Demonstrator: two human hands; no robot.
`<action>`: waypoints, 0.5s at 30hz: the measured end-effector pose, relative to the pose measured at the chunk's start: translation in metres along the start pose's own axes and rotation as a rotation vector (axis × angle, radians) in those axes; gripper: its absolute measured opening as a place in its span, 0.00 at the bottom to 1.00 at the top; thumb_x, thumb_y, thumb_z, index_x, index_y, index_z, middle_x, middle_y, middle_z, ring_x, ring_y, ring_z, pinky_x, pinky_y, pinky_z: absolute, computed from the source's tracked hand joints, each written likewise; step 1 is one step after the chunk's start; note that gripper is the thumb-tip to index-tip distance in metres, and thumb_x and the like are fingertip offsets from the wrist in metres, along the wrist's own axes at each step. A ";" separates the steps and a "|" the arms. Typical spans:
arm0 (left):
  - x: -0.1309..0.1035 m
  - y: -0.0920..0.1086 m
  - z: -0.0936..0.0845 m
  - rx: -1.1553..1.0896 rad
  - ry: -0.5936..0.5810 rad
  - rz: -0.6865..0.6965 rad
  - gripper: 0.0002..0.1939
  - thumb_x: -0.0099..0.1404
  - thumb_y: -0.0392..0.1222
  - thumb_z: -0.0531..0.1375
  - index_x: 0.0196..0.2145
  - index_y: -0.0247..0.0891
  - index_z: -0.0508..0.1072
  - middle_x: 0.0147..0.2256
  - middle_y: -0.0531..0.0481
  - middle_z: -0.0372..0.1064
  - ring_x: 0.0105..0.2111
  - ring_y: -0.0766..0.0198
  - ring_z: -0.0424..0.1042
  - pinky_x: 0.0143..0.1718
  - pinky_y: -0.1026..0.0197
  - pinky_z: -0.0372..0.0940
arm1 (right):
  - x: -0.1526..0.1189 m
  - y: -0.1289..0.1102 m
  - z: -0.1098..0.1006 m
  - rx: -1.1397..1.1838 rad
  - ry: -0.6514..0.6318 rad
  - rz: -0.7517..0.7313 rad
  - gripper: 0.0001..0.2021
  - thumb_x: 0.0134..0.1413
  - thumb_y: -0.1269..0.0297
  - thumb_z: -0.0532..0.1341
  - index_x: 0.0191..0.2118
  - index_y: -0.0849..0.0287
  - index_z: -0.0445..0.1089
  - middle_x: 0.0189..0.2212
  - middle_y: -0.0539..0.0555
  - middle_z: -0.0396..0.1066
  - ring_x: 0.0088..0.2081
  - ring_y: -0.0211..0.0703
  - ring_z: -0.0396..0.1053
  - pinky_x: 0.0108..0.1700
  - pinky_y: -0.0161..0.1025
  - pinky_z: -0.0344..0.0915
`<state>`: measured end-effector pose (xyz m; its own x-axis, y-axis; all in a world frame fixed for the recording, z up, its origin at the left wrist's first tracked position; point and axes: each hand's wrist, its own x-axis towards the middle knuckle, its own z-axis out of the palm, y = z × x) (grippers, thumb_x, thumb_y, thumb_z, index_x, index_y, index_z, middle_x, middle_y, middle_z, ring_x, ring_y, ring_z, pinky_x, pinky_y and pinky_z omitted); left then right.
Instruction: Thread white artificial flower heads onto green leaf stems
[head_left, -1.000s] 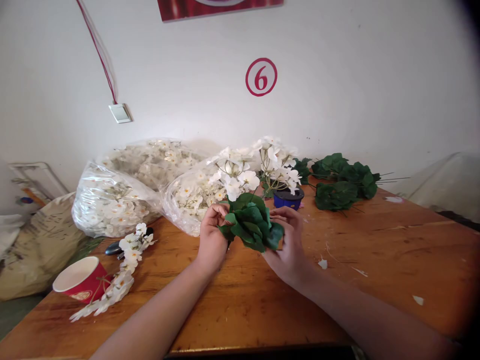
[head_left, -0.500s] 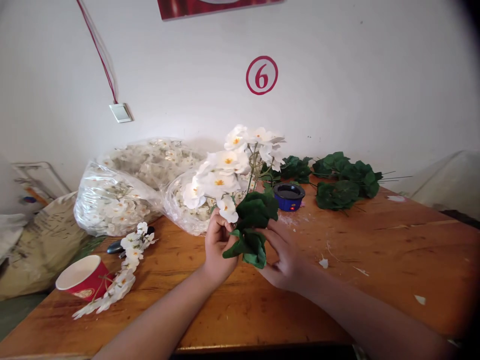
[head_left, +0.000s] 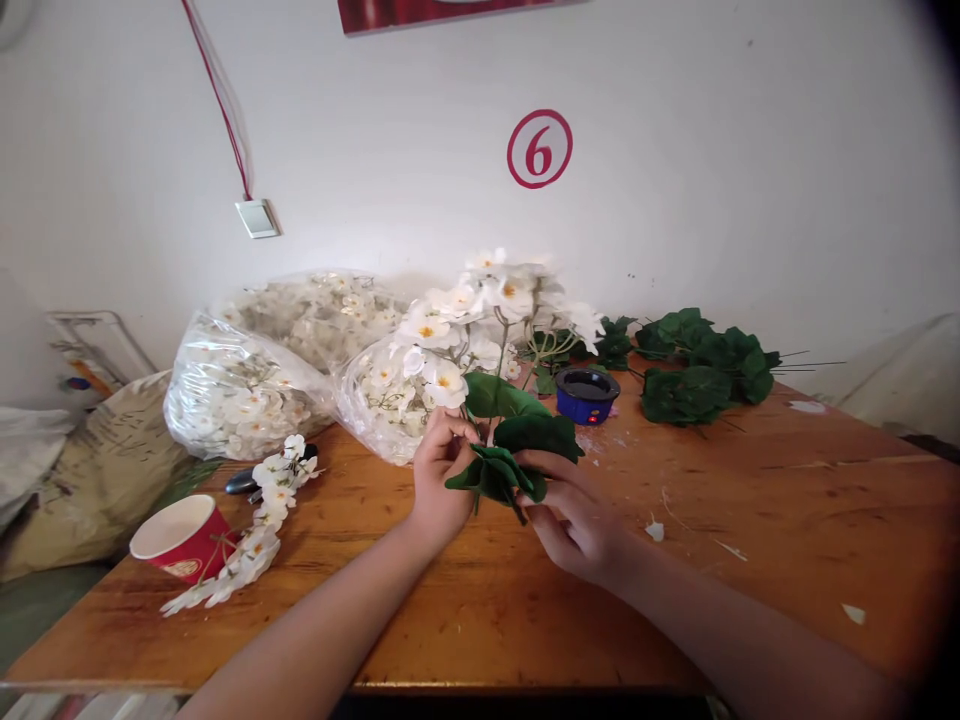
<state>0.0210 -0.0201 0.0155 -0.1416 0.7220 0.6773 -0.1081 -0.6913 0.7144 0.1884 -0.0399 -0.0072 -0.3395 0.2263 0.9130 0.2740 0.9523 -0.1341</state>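
Note:
Over the middle of the table I hold up an artificial flower spray [head_left: 510,295] with white petals, yellow centres and thin green stems. My left hand [head_left: 442,475] is closed around its lower stem, just under the blossoms. Green fabric leaves [head_left: 499,470] fan out between my two hands and hide part of the stem. On the right side, my right hand [head_left: 574,515] pinches the lower leaves near their base, thumb below and fingers partly behind the foliage. A small blue pot with a black top [head_left: 587,396] stands behind my right hand.
Clear plastic bags of white flowers [head_left: 247,385] lie at the back left. A red paper cup [head_left: 184,540] tilts beside a loose white flower strand [head_left: 262,530] and a dark-handled tool [head_left: 241,482]. Green leaf bunches [head_left: 690,390] are piled at the back right; petal scraps dot the table [head_left: 757,600].
The flower spray has turned in my hands, its blossoms shifting right and its leaves spreading out more to the right. The whole view has swung slightly left.

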 end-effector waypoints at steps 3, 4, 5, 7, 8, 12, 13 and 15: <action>0.001 -0.001 0.000 -0.019 -0.032 -0.006 0.10 0.58 0.40 0.64 0.23 0.37 0.69 0.32 0.50 0.62 0.36 0.62 0.64 0.40 0.61 0.61 | -0.002 0.000 0.006 0.111 0.155 0.148 0.12 0.58 0.76 0.52 0.44 0.53 0.61 0.45 0.57 0.73 0.45 0.43 0.73 0.43 0.42 0.71; 0.001 -0.002 0.000 -0.040 -0.040 -0.012 0.10 0.58 0.40 0.64 0.23 0.37 0.69 0.32 0.50 0.62 0.36 0.63 0.64 0.39 0.61 0.61 | -0.003 0.000 0.008 0.153 0.222 0.224 0.10 0.60 0.74 0.52 0.44 0.52 0.60 0.43 0.56 0.73 0.43 0.42 0.74 0.41 0.41 0.71; 0.002 -0.003 0.000 -0.059 -0.047 -0.019 0.10 0.58 0.39 0.64 0.22 0.37 0.69 0.33 0.50 0.62 0.35 0.63 0.64 0.39 0.61 0.61 | -0.003 -0.001 0.011 0.192 0.285 0.298 0.08 0.62 0.72 0.51 0.44 0.52 0.60 0.42 0.56 0.74 0.40 0.42 0.74 0.40 0.41 0.71; 0.002 -0.003 0.000 -0.088 -0.070 -0.037 0.10 0.58 0.39 0.64 0.23 0.37 0.69 0.33 0.50 0.62 0.35 0.64 0.64 0.38 0.62 0.61 | -0.002 -0.004 0.013 0.246 0.381 0.418 0.06 0.64 0.69 0.51 0.45 0.52 0.60 0.38 0.54 0.74 0.36 0.40 0.74 0.37 0.39 0.70; 0.002 -0.003 0.001 -0.100 -0.082 -0.046 0.09 0.58 0.39 0.64 0.23 0.37 0.69 0.33 0.50 0.63 0.34 0.64 0.64 0.38 0.62 0.61 | -0.001 -0.005 0.013 0.263 0.406 0.462 0.07 0.64 0.67 0.51 0.45 0.52 0.61 0.36 0.53 0.74 0.35 0.40 0.73 0.35 0.38 0.70; 0.002 0.002 0.002 -0.108 -0.126 -0.086 0.09 0.57 0.40 0.65 0.22 0.37 0.70 0.32 0.49 0.64 0.35 0.63 0.65 0.38 0.62 0.61 | 0.006 -0.002 0.007 0.308 0.278 0.525 0.08 0.62 0.64 0.55 0.45 0.52 0.69 0.37 0.54 0.75 0.37 0.41 0.73 0.38 0.39 0.70; 0.001 0.005 0.002 -0.096 -0.134 -0.100 0.09 0.58 0.40 0.65 0.22 0.37 0.71 0.32 0.49 0.64 0.35 0.63 0.65 0.38 0.61 0.61 | 0.007 -0.001 0.006 0.318 0.216 0.520 0.08 0.61 0.65 0.57 0.43 0.53 0.71 0.38 0.54 0.75 0.39 0.43 0.73 0.40 0.41 0.70; -0.001 0.010 0.004 -0.069 -0.139 -0.122 0.09 0.58 0.40 0.64 0.23 0.37 0.72 0.31 0.49 0.64 0.35 0.62 0.65 0.38 0.61 0.61 | 0.007 0.002 0.006 0.339 0.139 0.555 0.07 0.56 0.65 0.60 0.40 0.54 0.73 0.40 0.55 0.74 0.42 0.46 0.72 0.45 0.44 0.68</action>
<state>0.0236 -0.0276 0.0230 0.0134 0.7939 0.6079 -0.1841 -0.5956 0.7819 0.1816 -0.0348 -0.0034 -0.1044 0.6948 0.7116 0.0691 0.7189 -0.6917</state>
